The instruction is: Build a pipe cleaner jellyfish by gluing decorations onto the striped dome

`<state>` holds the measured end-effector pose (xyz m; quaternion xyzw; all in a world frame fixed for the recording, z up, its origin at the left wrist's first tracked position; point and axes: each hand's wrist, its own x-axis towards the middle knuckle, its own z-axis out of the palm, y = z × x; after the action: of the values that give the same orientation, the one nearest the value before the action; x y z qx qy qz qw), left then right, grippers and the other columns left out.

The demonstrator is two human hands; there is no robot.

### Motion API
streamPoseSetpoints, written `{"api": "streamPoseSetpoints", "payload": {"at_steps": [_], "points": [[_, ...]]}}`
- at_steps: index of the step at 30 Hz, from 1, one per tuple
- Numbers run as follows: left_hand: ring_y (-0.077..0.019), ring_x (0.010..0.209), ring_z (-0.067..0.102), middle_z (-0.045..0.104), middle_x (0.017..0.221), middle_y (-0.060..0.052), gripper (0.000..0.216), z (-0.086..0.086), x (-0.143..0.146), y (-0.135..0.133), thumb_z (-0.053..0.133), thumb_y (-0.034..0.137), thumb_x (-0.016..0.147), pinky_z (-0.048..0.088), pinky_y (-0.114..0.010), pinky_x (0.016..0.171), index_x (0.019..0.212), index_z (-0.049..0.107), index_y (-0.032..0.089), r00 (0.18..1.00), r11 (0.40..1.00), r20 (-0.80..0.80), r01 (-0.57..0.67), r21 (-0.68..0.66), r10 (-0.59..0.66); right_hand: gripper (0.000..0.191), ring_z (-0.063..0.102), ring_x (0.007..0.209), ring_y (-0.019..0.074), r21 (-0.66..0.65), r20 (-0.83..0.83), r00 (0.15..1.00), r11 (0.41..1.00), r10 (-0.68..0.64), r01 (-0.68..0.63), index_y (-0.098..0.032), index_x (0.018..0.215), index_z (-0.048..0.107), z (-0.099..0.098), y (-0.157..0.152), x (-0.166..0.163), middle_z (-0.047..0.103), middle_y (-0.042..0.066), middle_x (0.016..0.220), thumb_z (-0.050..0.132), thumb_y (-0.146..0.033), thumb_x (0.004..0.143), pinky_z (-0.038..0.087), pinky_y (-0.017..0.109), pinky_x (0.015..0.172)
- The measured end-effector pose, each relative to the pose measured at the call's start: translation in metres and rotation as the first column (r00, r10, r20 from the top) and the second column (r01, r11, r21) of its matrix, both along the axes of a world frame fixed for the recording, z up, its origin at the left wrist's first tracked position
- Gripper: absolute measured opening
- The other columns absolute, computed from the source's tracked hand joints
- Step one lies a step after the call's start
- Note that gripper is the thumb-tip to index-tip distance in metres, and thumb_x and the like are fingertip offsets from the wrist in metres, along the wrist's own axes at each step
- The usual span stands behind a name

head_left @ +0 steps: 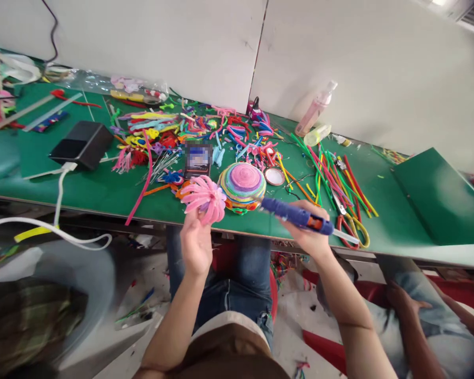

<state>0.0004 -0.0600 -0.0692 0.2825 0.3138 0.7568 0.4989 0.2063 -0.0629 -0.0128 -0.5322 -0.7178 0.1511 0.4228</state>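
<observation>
Between the fingers of my left hand (196,245) is a pink pipe-cleaner flower (204,199), raised at the table's front edge. My right hand (310,234) is wrapped round a blue glue gun (298,215); a pale glue stick (345,236) pokes out of its rear end. The gun's nozzle points left, close to a round dome (243,181) coiled in pink, purple, blue and yellow rings. That dome sits on the table between my hands, with red and green bits along its lower rim. I cannot tell whether the nozzle touches it.
Heaps of coloured pipe cleaners (154,126) cover the table's back. A phone-like device (198,159) lies behind the flower, a black box (81,145) to the left. Scissors (353,229), a pump bottle (315,110) and a green board (444,197) are right. Another person's hand (405,302) rests lower right.
</observation>
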Motion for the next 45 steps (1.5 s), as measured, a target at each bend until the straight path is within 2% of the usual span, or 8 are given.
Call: {"api": "streamPoseSetpoints", "payload": {"at_steps": [5,9,16,21,25,28,35,45], "points": [[-0.0260,0.117,0.059,0.069,0.112,-0.007,0.037,-0.013,-0.017,-0.010,0.063,0.015,0.069,0.045,-0.033,0.103,0.105,0.072,0.017,0.985,0.990,-0.124,0.113,-0.080,-0.122,0.033,0.061,0.074,0.0213,0.082,0.156,0.838,0.852,-0.523,0.517,-0.023,0.105,0.056,-0.044,0.010,0.045,0.065,0.004,0.088,0.063,-0.037,0.076,0.049,0.034,0.066],[-0.0222,0.116,0.060,0.067,0.120,-0.008,0.038,-0.025,-0.031,-0.013,0.064,0.015,0.071,0.048,-0.030,0.101,0.109,0.071,0.018,0.969,0.962,-0.050,0.234,-0.138,-0.243,0.058,0.060,0.096,0.0342,-0.078,0.523,0.726,0.824,-0.446,0.562,-0.013,0.130,0.040,-0.075,0.020,0.094,0.054,0.019,0.115,0.053,-0.023,0.074,0.051,0.047,0.074],[-0.0206,0.117,0.060,0.064,0.126,-0.009,0.037,-0.033,-0.047,-0.009,0.068,0.019,0.071,0.050,-0.027,0.098,0.108,0.071,0.021,0.968,0.954,-0.006,0.247,-0.171,-0.251,0.062,0.059,0.102,0.0331,-0.100,0.548,0.795,0.924,-0.258,0.369,-0.016,0.131,0.041,-0.093,0.025,0.120,0.049,0.018,0.119,0.049,-0.015,0.070,0.050,0.052,0.085],[-0.0197,0.113,0.062,0.069,0.118,-0.008,0.035,-0.037,-0.046,-0.013,0.072,0.021,0.070,0.052,-0.025,0.094,0.105,0.073,0.021,0.972,0.950,0.018,0.233,-0.210,-0.234,0.052,0.062,0.087,0.0230,-0.093,0.068,0.990,0.987,-0.127,0.133,-0.023,0.121,0.052,-0.098,0.018,0.105,0.057,0.009,0.108,0.060,-0.026,0.069,0.052,0.040,0.077],[-0.0204,0.114,0.062,0.070,0.115,-0.007,0.032,-0.041,-0.045,-0.014,0.074,0.022,0.070,0.054,-0.024,0.092,0.101,0.074,0.022,0.966,0.939,0.026,0.257,-0.227,-0.258,0.036,0.055,0.054,0.0148,-0.259,-0.435,0.889,0.965,-0.142,0.028,-0.024,0.098,0.060,-0.102,0.014,0.092,0.059,-0.001,0.066,0.068,-0.046,0.070,0.047,0.030,0.054],[-0.0210,0.114,0.062,0.070,0.115,-0.007,0.032,-0.042,-0.045,-0.014,0.074,0.022,0.069,0.054,-0.024,0.091,0.101,0.074,0.022,0.966,0.938,0.024,0.254,-0.235,-0.256,0.030,0.049,0.046,0.0124,-0.254,-0.556,0.794,0.959,-0.248,0.122,-0.024,0.078,0.060,-0.100,0.014,0.092,0.054,-0.003,0.054,0.065,-0.053,0.074,0.044,0.028,0.048],[-0.0235,0.118,0.060,0.065,0.127,-0.010,0.034,-0.043,-0.044,-0.014,0.072,0.023,0.071,0.054,-0.027,0.094,0.105,0.073,0.020,0.968,0.947,0.025,0.251,-0.203,-0.251,0.041,0.067,0.083,0.0237,-0.410,-0.266,0.952,0.912,-0.151,0.030,-0.022,0.093,0.068,-0.092,0.015,0.103,0.073,0.005,0.089,0.066,-0.058,0.074,0.055,0.039,0.078],[-0.0243,0.122,0.057,0.061,0.132,-0.011,0.042,-0.039,-0.044,-0.014,0.071,0.022,0.071,0.051,-0.028,0.097,0.112,0.070,0.019,0.966,0.943,0.013,0.253,-0.218,-0.256,0.038,0.066,0.083,0.0230,-0.474,-0.058,0.998,0.880,0.008,-0.034,-0.020,0.091,0.071,-0.099,0.017,0.120,0.073,0.004,0.089,0.071,-0.052,0.070,0.055,0.041,0.082]]}}
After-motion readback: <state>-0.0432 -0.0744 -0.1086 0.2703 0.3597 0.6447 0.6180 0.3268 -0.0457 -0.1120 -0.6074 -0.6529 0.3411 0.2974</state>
